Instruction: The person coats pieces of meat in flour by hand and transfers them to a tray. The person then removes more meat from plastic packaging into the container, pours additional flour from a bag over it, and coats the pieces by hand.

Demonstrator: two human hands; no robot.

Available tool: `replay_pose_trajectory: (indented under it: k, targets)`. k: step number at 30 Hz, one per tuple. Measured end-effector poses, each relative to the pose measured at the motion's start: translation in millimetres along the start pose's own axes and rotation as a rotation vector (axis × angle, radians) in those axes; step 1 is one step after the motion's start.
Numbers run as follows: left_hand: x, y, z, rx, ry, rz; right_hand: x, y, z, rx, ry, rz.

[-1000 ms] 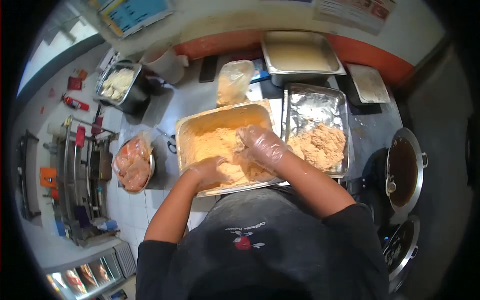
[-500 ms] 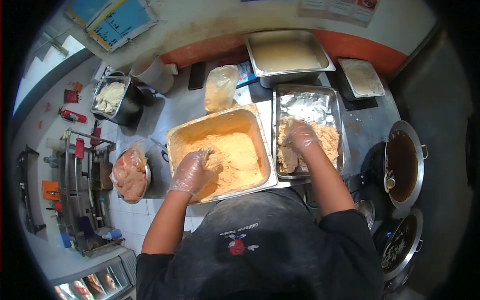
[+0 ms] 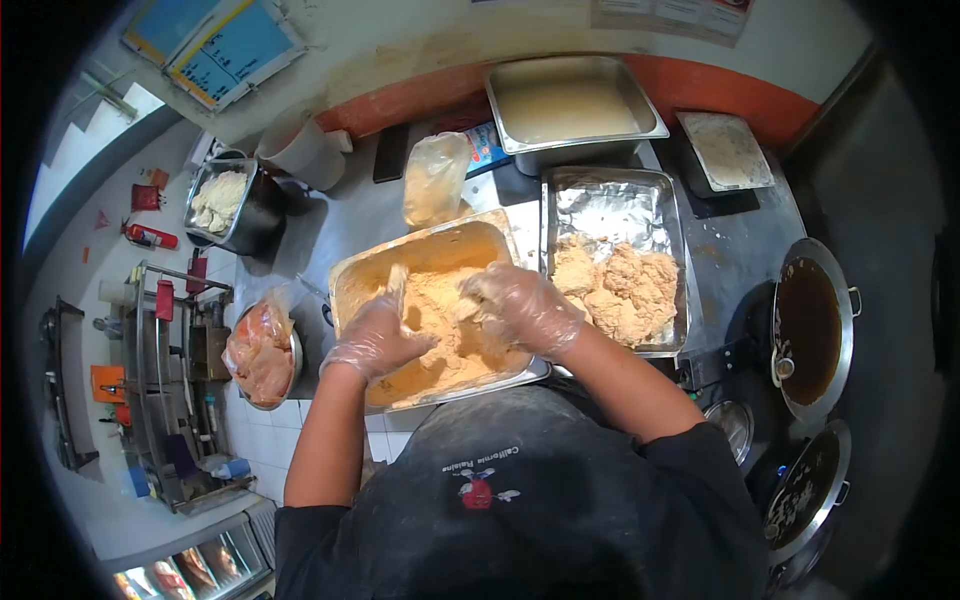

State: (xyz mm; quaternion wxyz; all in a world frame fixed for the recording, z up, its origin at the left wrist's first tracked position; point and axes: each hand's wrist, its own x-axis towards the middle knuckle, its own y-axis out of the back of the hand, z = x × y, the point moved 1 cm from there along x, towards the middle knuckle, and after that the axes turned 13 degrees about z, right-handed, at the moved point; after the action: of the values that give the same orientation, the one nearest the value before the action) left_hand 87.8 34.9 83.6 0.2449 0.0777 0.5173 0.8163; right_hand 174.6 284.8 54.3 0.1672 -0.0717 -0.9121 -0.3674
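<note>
A deep metal pan (image 3: 519, 250) of orange-yellow breading flour (image 3: 437, 300) sits directly in front of me. My left hand (image 3: 376, 335), in a clear plastic glove, is in the pan's left side, thumb spread from upright fingers. My right hand (image 3: 532, 312), gloved too, hangs over the pan's right side with loosely bent fingers. Breading cakes the fingertips of both, and I make out no piece in either. To the right, a foil-lined tray (image 3: 612, 204) holds several breaded pieces (image 3: 630, 295) heaped at its near end.
Raw meat in a plastic bag (image 3: 262, 355) fills a bowl at left. Behind stand a flour bag (image 3: 436, 180), a deep pan of cloudy liquid (image 3: 570, 108), a white jug (image 3: 305, 152) and a container of pale flour (image 3: 220, 202). Two woks of dark oil (image 3: 808, 325) stand at right.
My right hand has left the breaded pieces on the tray and moved left over the flour pan. My left hand's fingers have lifted and spread.
</note>
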Motion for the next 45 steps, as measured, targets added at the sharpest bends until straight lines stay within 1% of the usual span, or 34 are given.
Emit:
replay_pose_trajectory:
  k: [2, 3, 4, 5, 6, 7, 8, 9, 12, 13, 16, 18, 19, 20, 22, 24, 26, 27, 30, 31, 32, 35, 37, 40, 41, 44, 45]
  targets:
    - [6.2, -19.2, -6.4, 0.137, 0.143, -0.265, -3.1, 9.4, 8.8, 0.067, -0.035, 0.214]
    - [7.3, -29.5, -10.4, 0.204, 0.218, -0.396, -6.4, 22.5, 17.5, -0.033, 0.165, 0.394]
    - [5.2, -45.7, -18.2, 0.17, 0.163, -0.38, -11.9, 30.2, 38.9, 0.254, -0.255, 0.381]
    - [-0.5, -65.7, -27.6, 0.136, 0.111, -0.363, -13.8, 43.4, 52.2, 0.632, -0.513, 0.36]
    - [-6.4, -77.0, -30.9, 0.103, 0.062, -0.345, -17.1, 52.0, 62.6, 0.539, -0.599, 0.449]
    - [-7.6, -78.0, -25.8, 0.102, 0.068, -0.361, -35.7, 44.3, 121.9, 0.372, -0.584, 0.427]
    - [-6.1, -77.3, -18.0, 0.103, 0.075, -0.379, -44.0, 58.1, 141.9, 0.024, -0.553, 0.249]
    - [-5.6, -77.0, -13.5, 0.104, 0.08, -0.396, -37.8, 72.9, 115.8, -0.186, -0.652, 0.042]
    - [-8.2, -79.9, -11.8, -0.013, -0.012, -0.455, -43.1, 62.3, 105.5, -0.769, -0.574, -0.334]
    - [-8.4, -79.3, -10.4, -0.01, -0.004, -0.436, -35.9, 63.5, 84.3, -0.768, -0.578, -0.292]
    - [-11.1, -69.7, -0.4, 0.007, 0.007, -0.39, -30.9, 50.8, 52.9, -0.761, -0.115, -0.107]
    - [-14.2, -49.0, 3.7, -0.017, -0.025, -0.231, -14.3, 32.3, 25.4, -0.49, 0.111, 0.17]
    - [-16.2, -40.0, 2.4, -0.028, -0.041, -0.153, -1.8, 22.4, 7.2, -0.47, 0.072, -0.004]
    - [-17.5, -33.5, -2.6, 0.067, -0.06, -0.083, 10.5, 11.4, -9.9, -0.447, 0.031, -0.178]
    - [-17.8, -20.8, -11.8, 0.249, -0.102, 0.063, 23.5, -35.1, -12.8, -0.513, 0.267, -0.488]
    - [-19.8, -17.3, -20.0, 0.302, -0.201, 0.113, 33.7, -83.1, -10.7, -0.56, 0.227, -0.836]
    - [-21.1, -29.1, -46.1, 0.369, -0.292, 0.201, 28.6, -108.1, -3.2, -0.586, 0.433, -0.906]
    - [-24.4, -30.3, -51.7, 0.343, -0.3, 0.209, 30.8, -111.2, -6.6, -0.596, 0.533, -0.938]
    - [-37.7, -35.5, -59.1, 0.256, -0.298, 0.239, 34.7, -106.1, -3.2, -0.697, 0.376, -1.058]
    - [-40.8, -36.0, -55.7, 0.226, -0.284, 0.255, 35.1, -90.5, -10.5, -0.664, 0.359, -1.074]
    - [-44.3, -35.8, -52.1, 0.195, -0.268, 0.268, 30.9, -93.9, -2.2, -0.659, 0.368, -1.047]
    - [-46.8, -32.6, -43.8, 0.153, -0.308, 0.369, 24.3, -103.6, 16.1, -0.643, 0.408, -0.941]
    - [-47.1, -22.3, -35.4, 0.165, -0.321, 0.357, 31.0, -98.4, 9.4, -0.629, 0.448, -0.834]
    - [-44.8, -24.4, -36.5, 0.178, -0.316, 0.384, 34.8, -75.4, -6.5, -0.618, 0.239, -0.741]
    - [-44.0, -27.4, -37.3, 0.179, -0.314, 0.4, 26.0, -69.5, -7.2, -0.608, 0.329, -0.634]
    - [-39.4, -27.6, -33.7, 0.379, -0.304, -0.008, 1.9, -68.2, -6.1, -0.424, 0.357, -0.811]
    - [-40.6, -31.7, -35.3, 0.333, -0.3, 0.011, -2.8, -63.9, -9.1, -0.386, 0.305, -0.781]
